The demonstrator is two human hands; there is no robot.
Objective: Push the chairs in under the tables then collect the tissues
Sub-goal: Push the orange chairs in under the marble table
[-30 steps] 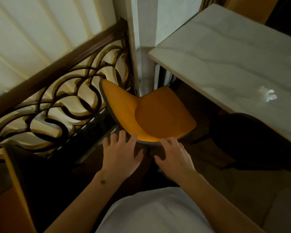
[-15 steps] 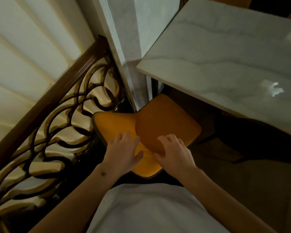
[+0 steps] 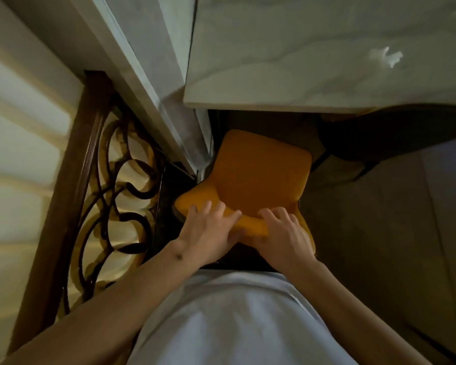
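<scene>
An orange chair (image 3: 261, 172) stands just below the near edge of the white marble table (image 3: 300, 61), its seat facing the table. My left hand (image 3: 208, 230) and my right hand (image 3: 284, 233) both grip the top of the chair's backrest, fingers curled over its rim. A crumpled white tissue (image 3: 386, 57) lies on the table top at the upper right.
A dark wooden handrail with curled ironwork (image 3: 111, 196) runs along the left. A pale pillar (image 3: 153, 83) stands between the railing and the table. A dark chair (image 3: 385, 138) sits partly under the table at the right. Tiled floor (image 3: 392, 233) lies to the right.
Both hands moved up onto the backrest and turned the chair from angled toward the railing to square with the table. It now sits closer to the table edge.
</scene>
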